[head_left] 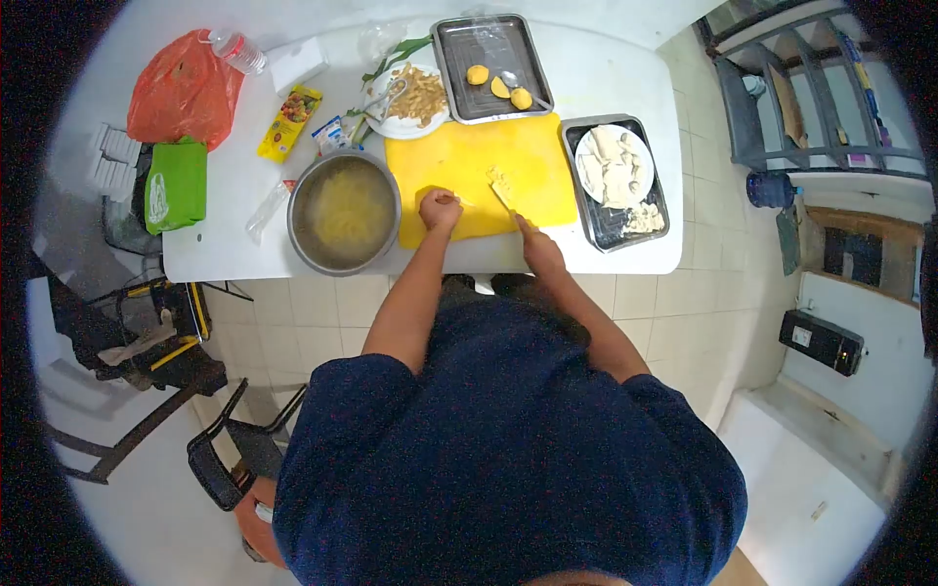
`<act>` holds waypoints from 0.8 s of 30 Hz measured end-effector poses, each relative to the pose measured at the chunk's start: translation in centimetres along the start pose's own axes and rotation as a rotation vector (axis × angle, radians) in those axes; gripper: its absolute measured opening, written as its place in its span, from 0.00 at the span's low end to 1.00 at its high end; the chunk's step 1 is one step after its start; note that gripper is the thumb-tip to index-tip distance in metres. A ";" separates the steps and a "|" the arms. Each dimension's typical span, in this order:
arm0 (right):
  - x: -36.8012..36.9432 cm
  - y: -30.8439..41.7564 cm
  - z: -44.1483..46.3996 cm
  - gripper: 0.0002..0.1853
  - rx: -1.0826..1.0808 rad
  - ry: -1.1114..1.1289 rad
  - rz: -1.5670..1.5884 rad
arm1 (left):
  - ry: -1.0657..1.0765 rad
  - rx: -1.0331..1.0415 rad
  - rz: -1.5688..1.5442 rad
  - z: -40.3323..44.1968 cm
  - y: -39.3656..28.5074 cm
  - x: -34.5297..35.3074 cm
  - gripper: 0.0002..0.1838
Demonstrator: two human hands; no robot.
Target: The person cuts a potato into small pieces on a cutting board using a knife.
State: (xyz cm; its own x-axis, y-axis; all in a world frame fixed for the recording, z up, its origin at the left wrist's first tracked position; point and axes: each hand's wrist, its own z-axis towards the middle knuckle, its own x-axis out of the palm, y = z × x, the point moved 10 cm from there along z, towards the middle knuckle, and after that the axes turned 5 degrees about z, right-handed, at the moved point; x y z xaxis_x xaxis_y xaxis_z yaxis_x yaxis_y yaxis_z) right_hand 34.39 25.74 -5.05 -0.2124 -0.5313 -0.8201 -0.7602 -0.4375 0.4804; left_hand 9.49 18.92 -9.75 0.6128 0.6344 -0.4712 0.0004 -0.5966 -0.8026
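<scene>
My right hand [541,250] grips the handle of a knife [503,198], whose blade lies low over the yellow cutting board [440,161]. Small pale-yellow chopped pieces [497,179] are at the blade's far end. On the left part of the board rests my left hand [440,209], its fingers curled closed; whether anything is inside them is hidden. Left of that hand stands a large metal pot [298,230] containing cloudy liquid with something yellowish in it.
Behind the board are a plate of brown strips [420,98] and a metal tray [459,49] with yellow rounded pieces and a spoon. Right is another tray [586,220] with a plate of white pieces [611,166]. A yellow packet [289,122] and red bag [186,93] lie left.
</scene>
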 end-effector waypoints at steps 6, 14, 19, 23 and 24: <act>-2.6 -0.2 -0.5 0.23 0.105 0.029 0.124 | 0.182 0.555 0.242 -1.4 -4.1 0.7 0.09; -3.3 3.0 0.2 0.22 -0.028 0.010 0.231 | 0.300 0.771 0.476 -1.9 -5.3 2.8 0.07; -2.7 4.2 0.0 0.21 -0.026 0.111 0.168 | 0.246 0.635 0.308 -3.0 -6.3 1.4 0.10; -2.8 4.5 0.0 0.20 -0.029 0.119 0.152 | 0.139 0.712 0.387 -3.0 -5.7 1.3 0.10; -3.0 4.6 0.0 0.20 -0.021 0.126 0.141 | 0.130 0.648 0.350 -2.7 -5.3 0.9 0.10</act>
State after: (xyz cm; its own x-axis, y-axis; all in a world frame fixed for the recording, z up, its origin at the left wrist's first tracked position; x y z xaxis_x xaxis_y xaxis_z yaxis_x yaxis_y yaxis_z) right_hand 31.51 25.29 -0.36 -0.2366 -0.6744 -0.6994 -0.7149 -0.3666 0.5954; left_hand 12.22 21.32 -4.98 0.5799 0.3738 -0.7239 -0.6527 -0.3186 -0.6874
